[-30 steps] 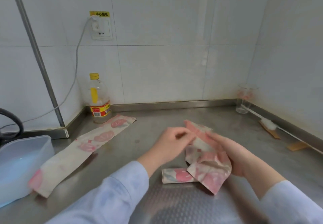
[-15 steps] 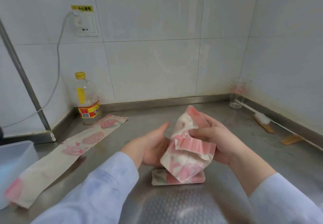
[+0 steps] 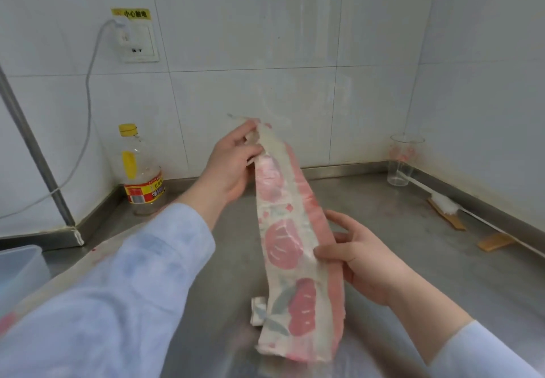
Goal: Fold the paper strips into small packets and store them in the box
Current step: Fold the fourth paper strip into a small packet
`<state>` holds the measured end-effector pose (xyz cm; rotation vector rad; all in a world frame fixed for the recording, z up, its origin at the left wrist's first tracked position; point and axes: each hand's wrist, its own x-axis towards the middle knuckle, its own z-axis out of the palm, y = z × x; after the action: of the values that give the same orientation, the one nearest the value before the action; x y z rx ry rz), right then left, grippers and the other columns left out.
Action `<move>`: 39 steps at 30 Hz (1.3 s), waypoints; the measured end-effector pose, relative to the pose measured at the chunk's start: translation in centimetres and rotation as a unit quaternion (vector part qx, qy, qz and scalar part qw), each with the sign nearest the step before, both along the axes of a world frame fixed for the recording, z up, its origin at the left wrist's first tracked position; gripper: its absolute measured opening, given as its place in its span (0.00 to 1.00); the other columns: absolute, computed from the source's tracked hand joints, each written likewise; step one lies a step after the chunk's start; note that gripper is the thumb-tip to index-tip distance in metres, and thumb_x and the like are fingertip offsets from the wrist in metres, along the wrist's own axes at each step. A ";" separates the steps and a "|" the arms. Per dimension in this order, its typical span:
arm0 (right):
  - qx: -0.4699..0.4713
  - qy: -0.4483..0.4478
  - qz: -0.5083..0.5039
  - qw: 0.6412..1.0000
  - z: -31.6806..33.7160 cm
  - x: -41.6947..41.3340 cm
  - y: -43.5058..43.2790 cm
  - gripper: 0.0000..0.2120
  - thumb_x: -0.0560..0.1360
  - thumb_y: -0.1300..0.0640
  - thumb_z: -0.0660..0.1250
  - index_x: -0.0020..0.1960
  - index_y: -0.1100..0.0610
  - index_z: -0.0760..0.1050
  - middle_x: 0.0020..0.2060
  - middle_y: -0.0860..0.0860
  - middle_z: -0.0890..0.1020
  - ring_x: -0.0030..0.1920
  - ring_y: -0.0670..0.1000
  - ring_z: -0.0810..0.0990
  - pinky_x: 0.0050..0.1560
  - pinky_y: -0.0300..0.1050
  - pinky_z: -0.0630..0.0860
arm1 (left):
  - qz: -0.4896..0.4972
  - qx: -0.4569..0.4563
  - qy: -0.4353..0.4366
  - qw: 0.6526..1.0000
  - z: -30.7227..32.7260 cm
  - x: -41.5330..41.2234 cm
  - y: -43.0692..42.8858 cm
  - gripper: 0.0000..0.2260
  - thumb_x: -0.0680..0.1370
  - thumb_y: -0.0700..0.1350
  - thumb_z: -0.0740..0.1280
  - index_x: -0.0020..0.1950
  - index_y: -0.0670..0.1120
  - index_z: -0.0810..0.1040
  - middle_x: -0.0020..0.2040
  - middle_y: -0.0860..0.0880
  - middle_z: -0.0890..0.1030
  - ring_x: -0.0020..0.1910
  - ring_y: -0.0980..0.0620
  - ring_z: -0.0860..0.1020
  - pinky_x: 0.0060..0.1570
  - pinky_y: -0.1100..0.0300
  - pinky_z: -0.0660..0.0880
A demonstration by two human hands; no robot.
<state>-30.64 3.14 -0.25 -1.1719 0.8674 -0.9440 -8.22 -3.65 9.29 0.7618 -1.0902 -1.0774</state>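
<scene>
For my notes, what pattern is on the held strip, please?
The paper strip shows pink flowers on cream; head view.

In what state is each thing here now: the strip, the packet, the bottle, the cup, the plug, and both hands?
Paper strip: stretched out long, held up between both hands.
Left hand: pinches the strip's top end.
Right hand: grips the strip lower down.
Packet: folded, on the counter, partly behind the strip.
Bottle: upright, capped.
Cup: upright, looks empty.
Plug: in the socket.

The steel table (image 3: pixel 383 230) is carrying a yellow-capped bottle (image 3: pixel 141 177) at ten o'clock and a clear cup (image 3: pixel 402 161) at two. A plastic box (image 3: pixel 20 271) is sitting at nine, a folded packet (image 3: pixel 259 311) lying near six.
</scene>
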 end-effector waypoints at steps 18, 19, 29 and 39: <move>-0.153 0.338 -0.115 0.921 -4.6 2.4 -3.3 0.25 0.69 0.64 0.68 0.60 0.42 0.76 0.45 0.50 0.84 0.34 0.50 0.83 0.39 0.42 0.79 | 0.219 0.139 -0.305 0.917 -12.7 4.4 -7.5 0.19 0.73 0.37 0.67 0.63 0.49 0.81 0.51 0.48 0.83 0.40 0.52 0.78 0.43 0.61 0.74; -0.146 0.333 -0.116 0.924 -4.6 2.3 -3.2 0.24 0.69 0.64 0.68 0.59 0.42 0.76 0.42 0.50 0.85 0.33 0.52 0.83 0.39 0.44 0.81 | 0.216 0.140 -0.308 0.916 -12.7 4.4 -7.0 0.19 0.74 0.37 0.67 0.63 0.49 0.81 0.52 0.48 0.83 0.41 0.51 0.78 0.45 0.59 0.75; -0.168 0.376 -0.146 0.899 -2.6 1.1 -0.6 0.13 0.74 0.52 0.68 0.56 0.41 0.77 0.57 0.48 0.78 0.54 0.49 0.79 0.47 0.41 0.74 | 0.043 0.034 -0.468 0.882 -12.2 1.4 8.5 0.10 0.75 0.41 0.70 0.40 0.56 0.81 0.37 0.61 0.83 0.36 0.67 0.78 0.42 0.69 0.71; -0.235 0.480 -0.059 0.843 -1.0 -0.7 5.4 0.10 0.74 0.50 0.66 0.54 0.44 0.81 0.49 0.40 0.83 0.52 0.42 0.79 0.48 0.33 0.70 | 0.038 -0.100 -0.600 0.793 -14.6 1.9 16.8 0.05 0.76 0.45 0.66 0.44 0.56 0.75 0.49 0.61 0.76 0.45 0.63 0.75 0.47 0.70 0.68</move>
<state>-31.39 8.50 -1.21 -2.1146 1.5645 -0.6381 -6.34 13.19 -5.28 1.3493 -2.1673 -0.2749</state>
